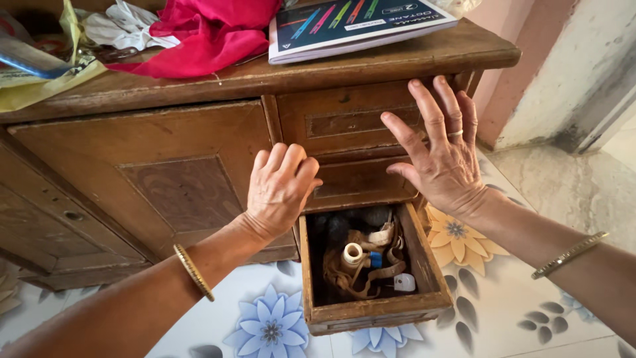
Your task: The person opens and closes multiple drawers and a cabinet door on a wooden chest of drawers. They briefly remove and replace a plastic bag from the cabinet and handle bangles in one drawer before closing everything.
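— What's closest to the lens?
— The open bottom drawer (373, 306), pulled out over the flower-patterned floor (271, 328). Inside lie a white spool (352, 253), brown straps (344, 275) and a small white tag (404, 282).
— And the hands?
— The left hand (279, 187) is curled, its grip narrow and holding nothing, knuckles against the cabinet front just left of the middle drawer (361, 180). The right hand (442, 154) is spread wide, fingers across the top drawer (344, 119) and the middle one.
— Above that?
— On the wooden surface (411, 56) rest a notebook (358, 23), red cloth (205, 33) and a yellow bag (40, 83).
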